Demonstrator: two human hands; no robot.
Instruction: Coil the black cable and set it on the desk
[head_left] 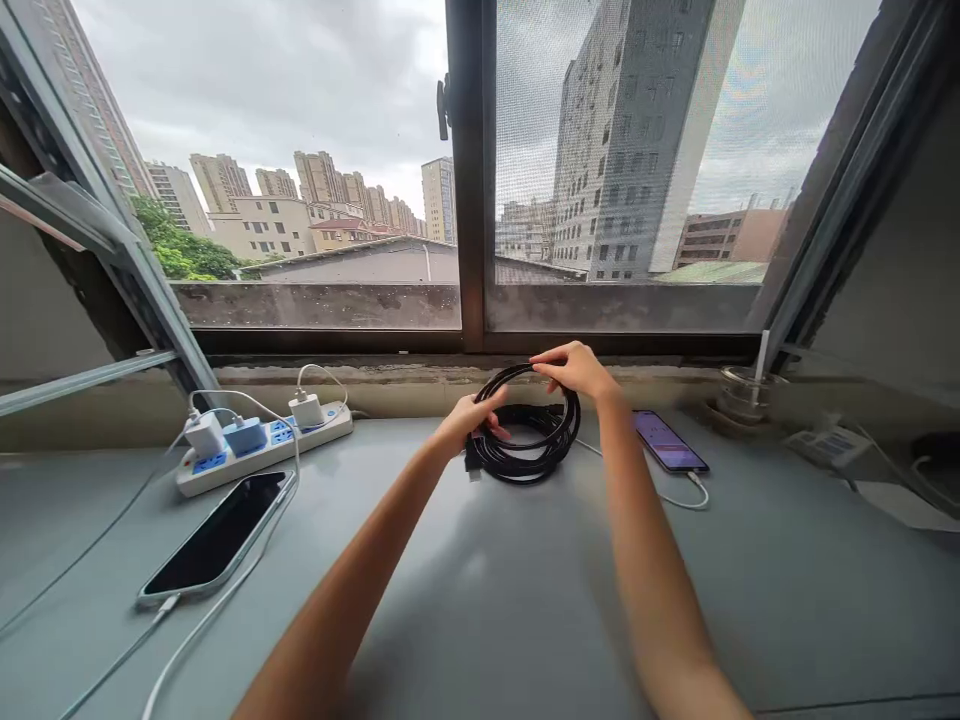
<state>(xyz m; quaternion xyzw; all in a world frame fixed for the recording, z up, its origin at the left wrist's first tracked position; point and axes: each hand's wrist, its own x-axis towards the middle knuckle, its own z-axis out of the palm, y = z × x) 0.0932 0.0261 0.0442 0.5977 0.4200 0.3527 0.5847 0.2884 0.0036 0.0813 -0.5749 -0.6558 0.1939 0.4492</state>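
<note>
A black cable point(525, 468) is wound into a loose round coil near the back of the grey table, below the window. My left hand point(472, 420) grips the coil's left side, thumb on top and fingers curled round the strands. At the coil's upper right edge, my right hand point(576, 368) pinches a strand between thumb and fingertips. The cable's connector point(474, 460) hangs at the lower left of the coil, below my left hand. Part of the coil's lower side appears to rest on or just over the tabletop.
On the left, a white power strip point(262, 455) holds several chargers, and a phone point(217, 535) lies before it with a white cable. A second, lit phone point(669, 440) charges right of my right forearm. Behind it stands a glass jar point(742, 395). The window frame point(471, 200) rises behind.
</note>
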